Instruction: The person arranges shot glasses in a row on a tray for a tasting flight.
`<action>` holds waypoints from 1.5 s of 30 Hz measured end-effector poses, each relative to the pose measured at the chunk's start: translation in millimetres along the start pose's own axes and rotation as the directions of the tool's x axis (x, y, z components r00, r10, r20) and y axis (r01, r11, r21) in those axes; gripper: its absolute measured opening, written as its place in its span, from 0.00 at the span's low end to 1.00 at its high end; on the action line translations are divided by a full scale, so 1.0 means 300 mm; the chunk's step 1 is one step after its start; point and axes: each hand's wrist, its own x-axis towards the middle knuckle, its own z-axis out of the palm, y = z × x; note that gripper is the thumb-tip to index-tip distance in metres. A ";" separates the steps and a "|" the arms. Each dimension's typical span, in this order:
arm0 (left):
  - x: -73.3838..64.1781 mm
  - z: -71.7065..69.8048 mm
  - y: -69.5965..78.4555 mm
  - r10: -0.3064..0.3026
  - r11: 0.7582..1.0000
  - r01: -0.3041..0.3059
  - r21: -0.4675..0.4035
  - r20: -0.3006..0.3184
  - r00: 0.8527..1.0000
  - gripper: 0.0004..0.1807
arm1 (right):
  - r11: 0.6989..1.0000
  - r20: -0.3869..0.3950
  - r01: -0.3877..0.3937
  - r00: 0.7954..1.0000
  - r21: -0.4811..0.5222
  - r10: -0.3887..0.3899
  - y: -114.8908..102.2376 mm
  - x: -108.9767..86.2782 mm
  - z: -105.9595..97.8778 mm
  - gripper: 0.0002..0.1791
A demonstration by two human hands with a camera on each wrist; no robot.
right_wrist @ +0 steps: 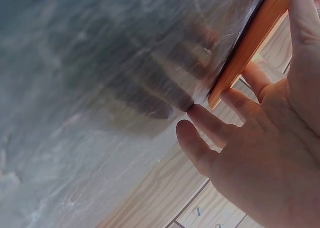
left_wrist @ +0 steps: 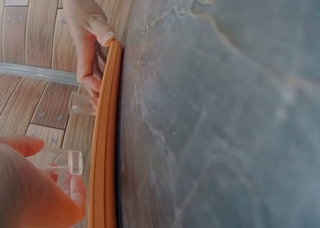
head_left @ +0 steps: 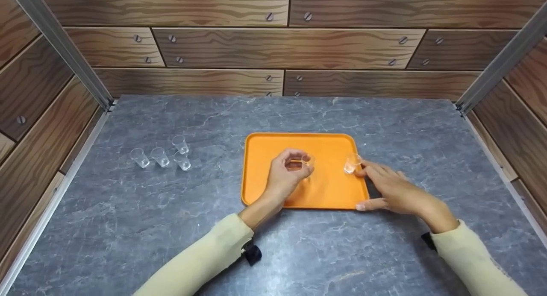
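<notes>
My left hand (head_left: 285,176) holds a small clear shot glass (head_left: 307,160) between thumb and fingers, above the middle of the orange tray (head_left: 265,189). In the left wrist view the thick base of this shot glass (left_wrist: 75,162) points down, a small gap above the tray rim. My right hand (head_left: 395,189) rests against the tray's right side, its thumb at the near right corner and its fingers loosely spread along the edge. Beside those fingertips, another clear shot glass (head_left: 350,164) stands upright on the tray.
Several more clear shot glasses (head_left: 160,157) stand in a group on the grey marbled table (head_left: 205,253), left of the tray. Wood-patterned panels (head_left: 273,48) close off the back and sides, with metal posts (head_left: 64,44) at the rear corners.
</notes>
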 end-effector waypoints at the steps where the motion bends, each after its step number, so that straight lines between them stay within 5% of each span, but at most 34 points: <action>1: 0.002 0.007 -0.001 -0.003 1.000 0.003 -0.001 0.002 1.000 0.18 | 1.000 0.000 0.000 1.000 0.000 0.000 0.001 -0.002 -0.001 0.49; 22: 0.056 0.116 -0.009 0.009 0.997 -0.010 0.071 0.019 1.000 0.18 | 1.000 -0.008 0.019 1.000 -0.013 -0.019 0.001 0.007 -0.019 0.45; 45: 0.088 0.160 -0.040 -0.056 0.990 0.051 0.131 0.033 0.998 0.18 | 1.000 0.003 0.010 1.000 -0.007 -0.010 0.000 0.003 0.000 0.47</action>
